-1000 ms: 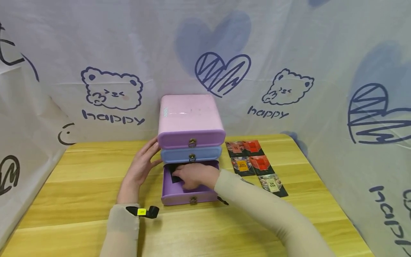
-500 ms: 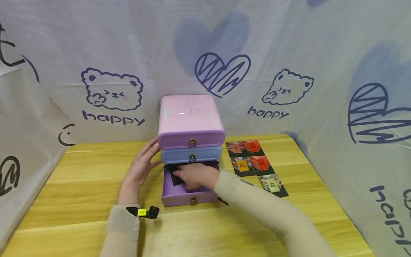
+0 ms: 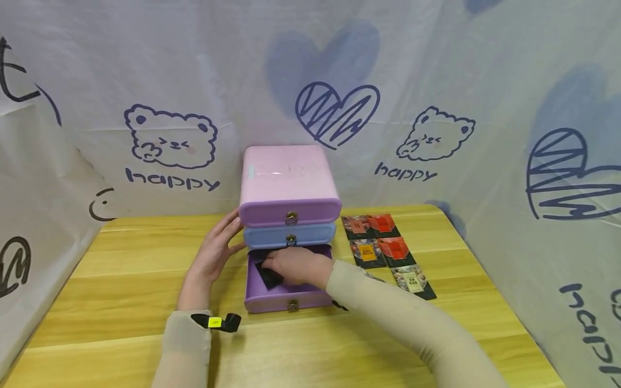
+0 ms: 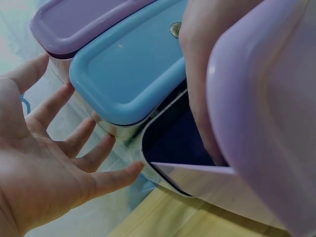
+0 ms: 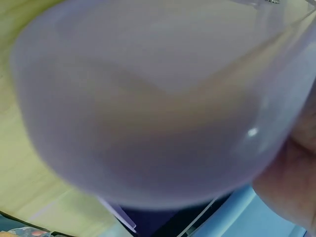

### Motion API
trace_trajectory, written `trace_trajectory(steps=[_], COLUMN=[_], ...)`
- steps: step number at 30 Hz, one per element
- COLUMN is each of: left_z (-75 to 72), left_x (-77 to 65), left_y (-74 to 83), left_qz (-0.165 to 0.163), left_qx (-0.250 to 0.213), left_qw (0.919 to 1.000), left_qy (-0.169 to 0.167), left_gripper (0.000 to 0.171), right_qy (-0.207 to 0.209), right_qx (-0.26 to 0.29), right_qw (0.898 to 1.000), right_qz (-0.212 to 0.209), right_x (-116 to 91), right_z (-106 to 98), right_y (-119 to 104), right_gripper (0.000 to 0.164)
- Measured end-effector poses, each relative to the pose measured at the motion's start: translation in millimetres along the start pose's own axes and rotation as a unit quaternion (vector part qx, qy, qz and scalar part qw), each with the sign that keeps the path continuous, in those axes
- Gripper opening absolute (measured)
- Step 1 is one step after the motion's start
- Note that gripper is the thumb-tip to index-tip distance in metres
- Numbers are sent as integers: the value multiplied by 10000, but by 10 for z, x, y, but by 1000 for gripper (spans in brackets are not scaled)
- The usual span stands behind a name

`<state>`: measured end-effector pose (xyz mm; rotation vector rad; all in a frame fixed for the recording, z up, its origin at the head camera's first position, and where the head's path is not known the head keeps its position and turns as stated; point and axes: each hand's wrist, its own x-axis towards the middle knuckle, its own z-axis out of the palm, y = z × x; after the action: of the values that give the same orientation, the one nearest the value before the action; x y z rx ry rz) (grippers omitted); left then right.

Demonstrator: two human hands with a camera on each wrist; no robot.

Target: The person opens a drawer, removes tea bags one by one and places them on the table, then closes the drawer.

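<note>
A pink drawer cabinet (image 3: 291, 172) with purple and blue fronts stands on the table against the cloth. Its bottom purple drawer (image 3: 262, 303) is pulled out. Reaching into that drawer, my right hand (image 3: 299, 266) pinches a black packet (image 3: 269, 277) near its upper edge; the fingertips are partly hidden. With fingers spread, my left hand (image 3: 213, 250) rests along the cabinet's left side. In the left wrist view its fingertips lie by the side of the blue drawer (image 4: 118, 69). The drawer front (image 5: 148, 123) fills most of the right wrist view, beside part of my right hand (image 5: 291, 192).
Right of the cabinet, several printed food packets lie on the wooden table (image 3: 121, 302), among them a red one (image 3: 394, 248), a yellow-labelled one (image 3: 367, 253) and a pale-labelled one (image 3: 413, 281). A printed white cloth (image 3: 233, 64) hangs behind and along both sides.
The black packet has shifted toward the front of the drawer and turned, with my right hand moving slightly along. My left hand stays at the cabinet's side.
</note>
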<state>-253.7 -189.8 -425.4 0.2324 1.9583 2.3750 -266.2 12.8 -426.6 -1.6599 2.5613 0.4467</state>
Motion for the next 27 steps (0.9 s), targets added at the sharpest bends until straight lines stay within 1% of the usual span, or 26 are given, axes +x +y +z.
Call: trace_trajectory(steps=[4,9,12,18,23,27], left_z=[3,6,9,12,11,14], left_x=[-2,-10,-11,-9,-14,-24], left_y=[-11,-14,-7,11,12,7], left_qz=[19,73,90,122,152,107], left_qx=[18,40,32,-34,-70,-63], left_qw=[10000,10000,9999,9999,9998,9999], left_qy=[-24,-39,-35,-48,-68,-39], left_gripper=[49,50,50,48,47,48], right_qy=[-37,-56,-26,131,223,396], right_qx=[104,420,600,664,620,634], right_qw=[9999,9991,9982,9977,9976,9969], right_qz=[-26,-74,-84,24,225,260], right_x=[-28,-65,-92,-143,-174,-201], right_z=[-3,-18,-21,-10,1,9], right_y=[12,30,48,79,91,94], right_gripper=[53,51,51,52,45,34])
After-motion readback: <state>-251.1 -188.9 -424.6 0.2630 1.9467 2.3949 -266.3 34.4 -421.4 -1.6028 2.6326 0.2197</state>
